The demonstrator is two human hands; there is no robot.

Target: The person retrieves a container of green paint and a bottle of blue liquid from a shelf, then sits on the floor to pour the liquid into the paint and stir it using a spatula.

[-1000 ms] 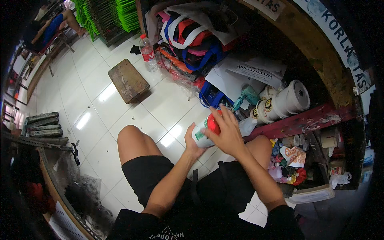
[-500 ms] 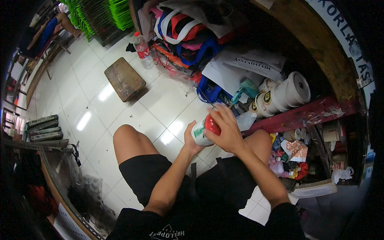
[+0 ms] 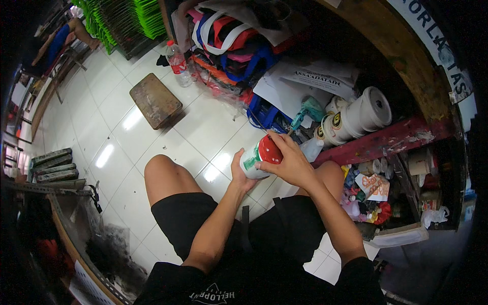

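Between my two hands, above my knees, is a white plastic jar [image 3: 250,161] with green smears on its side. It lies tilted, its red lid [image 3: 270,149] toward the right. My left hand [image 3: 241,173] is wrapped round the jar's body from the left and below. Over the red lid curls my right hand [image 3: 291,161], fingers on its far edge and thumb at the near side. The lid sits on the jar, and whether it is loose I cannot tell.
A low brown stool [image 3: 156,100] and a red-capped bottle [image 3: 178,63] stand on the white tiled floor. Bundled bags [image 3: 231,46], papers [image 3: 292,84] and white tubs [image 3: 356,114] fill the right side, above a cluttered lower shelf. Someone's legs show at far left.
My right hand has turned on the red lid, its fingers coming lower and more of the lid showing. The jar has shifted slightly left; my left hand keeps its grip.
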